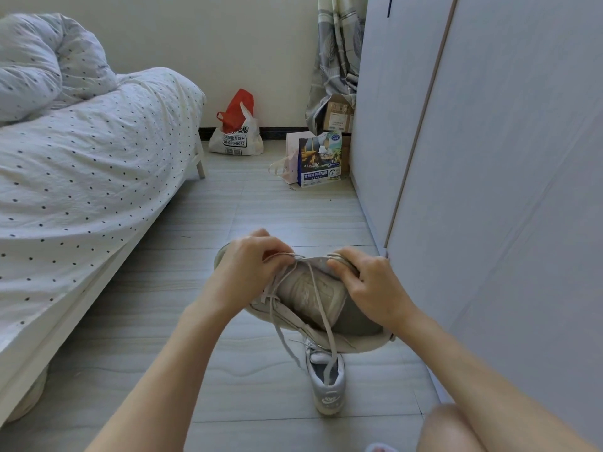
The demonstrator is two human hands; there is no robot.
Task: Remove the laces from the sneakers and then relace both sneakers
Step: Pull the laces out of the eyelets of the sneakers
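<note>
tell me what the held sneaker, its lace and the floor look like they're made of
Held sneaker: pale grey upper, matte, probably leather or synthetic; its panels are smooth and stitched.
Lace: flat woven fabric, off-white; it hangs limp in soft strips.
Floor: large grey tiles or vinyl with a wavy grain print; thin straight joints and a faint sheen show, but which one is unclear.

Off-white held sneaker (313,298) with pale beige lace (321,308), grey-and-white second sneaker (328,383) on pale grey floor tiles (261,203), white bedsheet (85,171) dotted black, red bag (237,107) in white printed bag (235,140), grey leaf-patterned curtain (339,57), blue-and-white printed box (319,161)
</note>
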